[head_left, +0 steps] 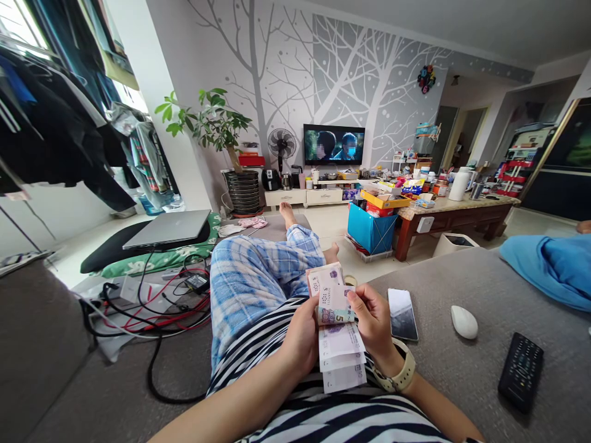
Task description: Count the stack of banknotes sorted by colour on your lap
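Purple-white banknotes [339, 341] fan downward in front of my striped shirt, with several overlapping ends showing. My left hand [301, 332] is closed around the left side of the stack, its thumb on the front. At the right edge, my right hand [373, 317] pinches the front note between thumb and fingers; this note is bent over and shows a 5. More note ends stick up above my fingers. A pale watch is on my right wrist. How many notes there are is hidden by the overlap.
On the grey sofa to my right lie a smartphone [402, 314], a white mouse [464, 322] and a black remote control [521, 371]. Tangled cables [157, 307] and a closed laptop [168, 229] are on the left. A cluttered table [443, 210] stands ahead right.
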`<state>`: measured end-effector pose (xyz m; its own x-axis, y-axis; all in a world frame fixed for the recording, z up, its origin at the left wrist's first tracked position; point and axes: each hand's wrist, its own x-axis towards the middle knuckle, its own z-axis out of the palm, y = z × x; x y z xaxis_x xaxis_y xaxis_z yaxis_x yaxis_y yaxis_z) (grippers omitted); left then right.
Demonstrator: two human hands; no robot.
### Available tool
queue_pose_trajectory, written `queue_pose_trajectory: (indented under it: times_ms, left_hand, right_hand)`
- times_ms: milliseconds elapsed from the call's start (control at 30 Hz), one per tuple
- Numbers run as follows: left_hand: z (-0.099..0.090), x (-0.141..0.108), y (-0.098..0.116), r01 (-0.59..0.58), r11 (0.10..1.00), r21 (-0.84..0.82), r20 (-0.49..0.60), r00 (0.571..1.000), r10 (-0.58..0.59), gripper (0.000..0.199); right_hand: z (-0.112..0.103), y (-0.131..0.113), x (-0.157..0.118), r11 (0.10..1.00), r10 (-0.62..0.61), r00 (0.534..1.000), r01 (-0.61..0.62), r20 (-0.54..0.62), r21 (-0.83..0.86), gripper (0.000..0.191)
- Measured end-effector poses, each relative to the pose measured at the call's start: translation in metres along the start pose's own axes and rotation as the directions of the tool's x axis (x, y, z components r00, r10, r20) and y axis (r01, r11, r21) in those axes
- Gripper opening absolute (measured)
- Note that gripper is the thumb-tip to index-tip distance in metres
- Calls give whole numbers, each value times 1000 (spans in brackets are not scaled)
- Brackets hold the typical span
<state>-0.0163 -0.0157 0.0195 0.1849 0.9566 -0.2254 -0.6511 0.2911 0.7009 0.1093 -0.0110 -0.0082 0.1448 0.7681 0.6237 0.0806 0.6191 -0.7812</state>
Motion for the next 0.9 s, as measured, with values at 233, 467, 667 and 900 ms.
queue_pose_trajectory:
  times_ms: [233, 467, 667, 900]
  left_hand:
    - [-1, 2, 0, -10, 1000, 4, 11, 1000, 10, 24]
    - [1, 0, 1, -17, 1000, 5, 11, 1000, 17, 21]
    - [2, -1, 1, 6, 1000, -4, 11, 1000, -6, 22]
    - [0, 0, 0, 5, 1000, -14, 30, 1000, -4, 24]
  right_hand:
    - [0, 0, 1, 1000, -7, 1000, 7, 1, -5, 32]
    - [0, -1, 0, 1000, 1, 1000, -1, 3, -3, 32]
    - [0, -5, 1, 1000, 5, 1000, -5, 17, 9, 31]
    - [0, -5, -1, 999, 25, 999, -26, 28, 19, 30]
